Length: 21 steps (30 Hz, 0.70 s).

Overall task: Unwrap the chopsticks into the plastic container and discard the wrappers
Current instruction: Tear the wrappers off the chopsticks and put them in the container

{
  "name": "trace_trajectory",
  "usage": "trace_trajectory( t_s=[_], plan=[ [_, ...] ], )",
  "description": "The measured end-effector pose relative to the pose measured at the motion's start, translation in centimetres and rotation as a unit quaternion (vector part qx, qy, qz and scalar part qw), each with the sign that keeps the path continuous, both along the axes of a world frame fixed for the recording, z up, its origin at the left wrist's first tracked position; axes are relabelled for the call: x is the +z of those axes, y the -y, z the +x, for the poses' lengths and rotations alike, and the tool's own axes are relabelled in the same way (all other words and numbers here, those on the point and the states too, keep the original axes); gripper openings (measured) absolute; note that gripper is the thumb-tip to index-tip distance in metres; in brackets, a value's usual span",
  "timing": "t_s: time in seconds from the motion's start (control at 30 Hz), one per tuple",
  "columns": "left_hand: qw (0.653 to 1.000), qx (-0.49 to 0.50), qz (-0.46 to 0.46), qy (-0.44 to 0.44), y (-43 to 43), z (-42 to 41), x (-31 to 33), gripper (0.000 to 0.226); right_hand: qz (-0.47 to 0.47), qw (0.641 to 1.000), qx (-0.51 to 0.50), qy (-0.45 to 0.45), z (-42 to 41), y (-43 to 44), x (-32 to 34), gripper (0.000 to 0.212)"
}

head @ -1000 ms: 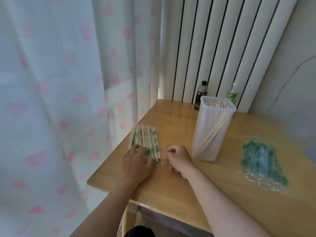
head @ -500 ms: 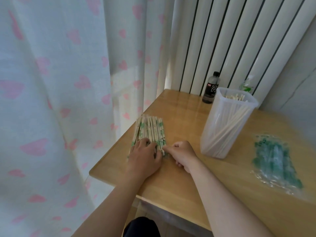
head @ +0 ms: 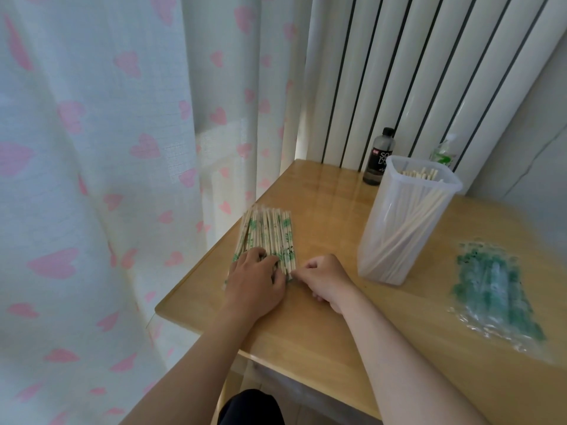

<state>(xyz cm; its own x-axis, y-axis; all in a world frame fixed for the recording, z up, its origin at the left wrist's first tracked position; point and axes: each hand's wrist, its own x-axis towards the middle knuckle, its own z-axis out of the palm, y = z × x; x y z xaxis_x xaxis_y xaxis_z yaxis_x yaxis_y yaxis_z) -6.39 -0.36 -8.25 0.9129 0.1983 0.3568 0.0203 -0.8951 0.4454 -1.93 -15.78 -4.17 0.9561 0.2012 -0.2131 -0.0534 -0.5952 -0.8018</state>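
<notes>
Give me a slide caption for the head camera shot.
Left hand rests on wrapped chopsticks; right hand pinches one's end, plastic container nearby.

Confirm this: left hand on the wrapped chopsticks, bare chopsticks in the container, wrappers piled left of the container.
Not quite. The head view shows the wrappers piled right of the container, not left. The left hand does rest on the wrapped chopsticks, and bare chopsticks stand in the container.

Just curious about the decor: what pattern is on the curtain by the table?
The curtain has pink hearts on white, best seen in the head view.
</notes>
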Motion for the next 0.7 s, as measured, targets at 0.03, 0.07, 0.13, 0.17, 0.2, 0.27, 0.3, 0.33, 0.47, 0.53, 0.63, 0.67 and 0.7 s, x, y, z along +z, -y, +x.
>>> trace_trajectory(
  t_s=[0.03, 0.07, 0.13, 0.17, 0.2, 0.27, 0.3, 0.33, 0.47, 0.53, 0.63, 0.67, 0.7],
  plan=[
    [1.0, 0.0, 0.0, -0.001, 0.0, 0.0, -0.1, 0.032, 0.006, 1.0, -0.002, -0.001, -0.1, -0.1, 0.1, 0.031],
    [1.0, -0.001, 0.001, -0.004, 0.0, 0.0, -0.1, 0.033, 0.011, 1.0, -0.004, -0.002, -0.2, -0.1, 0.1, 0.036],
    [1.0, -0.003, 0.003, -0.007, 0.0, 0.0, 0.0, 0.034, 0.015, 1.0, -0.001, -0.004, -0.2, -0.2, 0.0, 0.035],
    [1.0, -0.002, 0.003, -0.007, 0.0, 0.1, 0.0, 0.035, 0.015, 1.0, 0.005, -0.003, -0.1, -0.1, -0.1, 0.029],
    [1.0, -0.002, 0.002, -0.009, 0.0, 0.1, 0.0, 0.035, 0.013, 1.0, 0.008, -0.002, -0.1, -0.1, -0.1, 0.024],
    [1.0, -0.002, 0.0, -0.013, 0.0, 0.2, 0.0, 0.037, 0.008, 1.0, 0.012, 0.002, 0.0, -0.1, -0.3, 0.018],
    [1.0, -0.003, 0.0, -0.013, 0.0, 0.2, 0.0, 0.038, 0.007, 1.0, 0.012, 0.004, 0.0, 0.0, -0.3, 0.019],
    [1.0, -0.003, -0.001, -0.012, 0.0, 0.2, 0.0, 0.038, 0.009, 1.0, 0.01, 0.005, -0.1, 0.0, -0.3, 0.019],
    [1.0, -0.003, 0.0, -0.004, 0.0, 0.2, -0.1, 0.032, 0.061, 0.998, -0.014, -0.007, -0.2, 0.3, 0.2, 0.02],
    [1.0, -0.001, -0.003, 0.002, 0.0, 0.1, -0.1, 0.03, 0.104, 0.994, -0.027, -0.02, -0.3, 0.5, 0.3, 0.022],
    [1.0, -0.001, -0.004, -0.002, 0.1, 0.1, 0.0, 0.031, 0.163, 0.985, -0.039, -0.047, -0.3, 0.9, 0.6, 0.02],
    [1.0, -0.002, -0.003, -0.001, 0.1, 0.1, 0.0, 0.031, 0.178, 0.982, -0.041, -0.055, -0.2, 1.0, 0.6, 0.019],
    [1.0, -0.001, -0.002, 0.001, 0.0, 0.1, 0.0, 0.031, 0.191, 0.979, -0.043, -0.061, -0.1, 1.1, 0.6, 0.018]
  ],
)
